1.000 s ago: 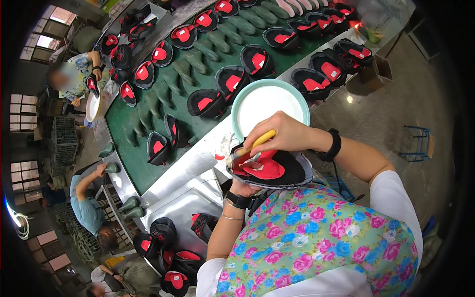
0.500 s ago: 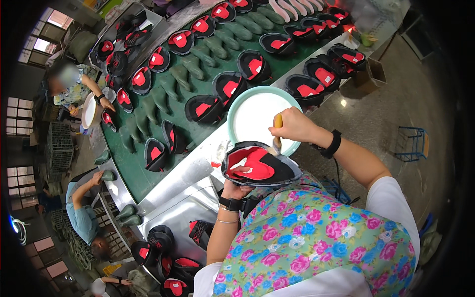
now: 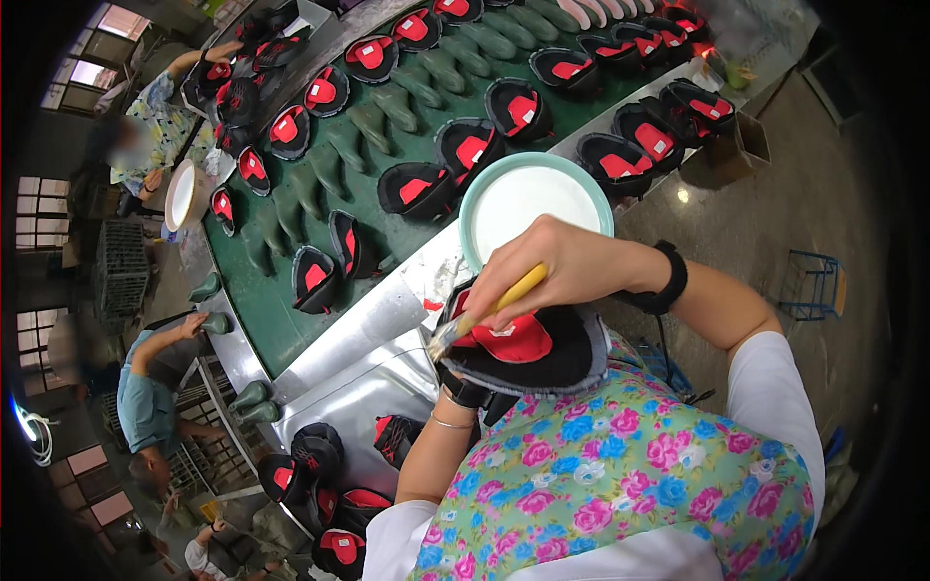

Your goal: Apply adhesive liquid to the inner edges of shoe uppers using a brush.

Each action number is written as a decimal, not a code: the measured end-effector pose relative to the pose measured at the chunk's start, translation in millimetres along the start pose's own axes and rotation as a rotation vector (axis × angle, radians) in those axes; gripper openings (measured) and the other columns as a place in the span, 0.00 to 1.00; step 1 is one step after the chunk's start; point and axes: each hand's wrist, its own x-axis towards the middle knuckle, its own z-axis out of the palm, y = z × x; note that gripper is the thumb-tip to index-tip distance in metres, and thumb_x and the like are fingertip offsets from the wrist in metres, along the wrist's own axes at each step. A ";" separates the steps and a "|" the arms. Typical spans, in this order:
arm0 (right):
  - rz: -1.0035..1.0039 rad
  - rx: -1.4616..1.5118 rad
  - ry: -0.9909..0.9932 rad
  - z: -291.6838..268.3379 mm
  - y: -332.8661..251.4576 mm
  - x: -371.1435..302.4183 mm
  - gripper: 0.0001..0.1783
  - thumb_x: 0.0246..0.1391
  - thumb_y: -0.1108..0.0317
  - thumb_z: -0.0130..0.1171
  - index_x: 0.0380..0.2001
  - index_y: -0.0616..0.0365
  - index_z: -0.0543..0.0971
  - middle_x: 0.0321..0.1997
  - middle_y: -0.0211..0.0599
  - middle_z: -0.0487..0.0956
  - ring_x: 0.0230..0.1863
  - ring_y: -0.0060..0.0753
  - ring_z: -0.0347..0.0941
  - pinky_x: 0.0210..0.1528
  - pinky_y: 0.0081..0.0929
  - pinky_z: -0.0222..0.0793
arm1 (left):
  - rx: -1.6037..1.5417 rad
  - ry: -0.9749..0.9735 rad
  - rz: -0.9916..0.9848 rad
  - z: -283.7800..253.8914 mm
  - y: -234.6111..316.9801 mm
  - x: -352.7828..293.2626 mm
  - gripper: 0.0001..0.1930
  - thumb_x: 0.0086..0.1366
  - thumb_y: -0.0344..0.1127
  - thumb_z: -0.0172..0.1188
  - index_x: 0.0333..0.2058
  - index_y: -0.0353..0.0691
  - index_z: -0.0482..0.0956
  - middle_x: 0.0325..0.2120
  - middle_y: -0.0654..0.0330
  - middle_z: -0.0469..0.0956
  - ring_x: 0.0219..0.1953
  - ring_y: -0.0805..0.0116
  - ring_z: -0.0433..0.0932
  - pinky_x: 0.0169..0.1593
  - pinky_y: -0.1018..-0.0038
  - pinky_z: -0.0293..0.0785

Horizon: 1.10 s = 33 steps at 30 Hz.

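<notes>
My right hand (image 3: 547, 261) grips a brush (image 3: 518, 290) with a yellow handle, its pale bristles touching the left edge of a shoe upper (image 3: 573, 347). The upper is black with a red lining and a frayed grey rim, its opening turned up. Supporting it from below is my left hand (image 3: 452, 377), closed on it and mostly hidden beneath it. Just beyond my right hand stands a basin (image 3: 469, 218) with a light green rim, holding white liquid (image 3: 533, 198).
Rows of black-and-red uppers (image 3: 412, 189) and dark green shoe lasts (image 3: 392, 105) cover the green conveyor belt (image 3: 252, 334). More uppers (image 3: 318, 450) lie at lower left. Two co-workers (image 3: 145, 392) (image 3: 165, 126) stand along the left side. A blue-framed stool (image 3: 816, 286) is at right.
My right hand has brought the brush from the upper's far edge beside the basin to its left edge. The upper has shifted slightly right and nearer. A co-worker at upper left has reached farther away.
</notes>
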 end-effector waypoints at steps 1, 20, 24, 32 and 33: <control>-0.023 -0.039 -0.036 4.3 5.9 2.4 0.10 0.42 0.72 0.66 0.33 0.57 0.82 0.32 0.32 0.82 0.33 0.26 0.77 0.37 0.19 0.70 | -0.002 -0.002 -0.004 -7.6 -6.7 -1.2 0.15 0.63 0.34 0.54 0.47 0.35 0.70 0.36 0.60 0.74 0.35 0.74 0.74 0.40 0.79 0.74; -0.183 -0.571 -0.066 37.3 24.2 2.0 0.09 0.41 0.72 0.62 0.30 0.56 0.79 0.29 0.36 0.77 0.33 0.39 0.74 0.37 0.31 0.71 | -0.898 0.032 -0.798 -13.2 4.2 -18.4 0.15 0.61 0.37 0.47 0.43 0.34 0.70 0.15 0.58 0.72 0.09 0.72 0.66 0.11 0.82 0.60; -0.155 -0.666 -0.086 37.5 26.8 5.5 0.07 0.39 0.71 0.61 0.27 0.58 0.79 0.29 0.37 0.77 0.34 0.38 0.74 0.36 0.31 0.71 | -0.869 -0.075 -0.762 -13.7 8.0 -22.6 0.15 0.60 0.35 0.49 0.44 0.32 0.69 0.08 0.62 0.64 0.04 0.77 0.57 0.08 0.85 0.52; 0.038 -0.627 -0.064 26.4 6.4 18.5 0.05 0.43 0.71 0.63 0.25 0.61 0.79 0.26 0.37 0.78 0.29 0.37 0.75 0.32 0.28 0.70 | -1.074 0.026 -0.678 -16.8 22.8 -32.1 0.23 0.57 0.31 0.51 0.53 0.35 0.65 0.33 0.52 0.78 0.22 0.65 0.78 0.20 0.76 0.75; 0.062 -0.516 0.013 23.9 0.9 20.9 0.05 0.43 0.71 0.63 0.25 0.62 0.79 0.26 0.38 0.78 0.28 0.37 0.75 0.32 0.27 0.70 | -1.078 0.029 -0.674 -14.6 25.3 -34.2 0.23 0.57 0.31 0.51 0.53 0.35 0.65 0.33 0.52 0.78 0.22 0.65 0.78 0.20 0.76 0.75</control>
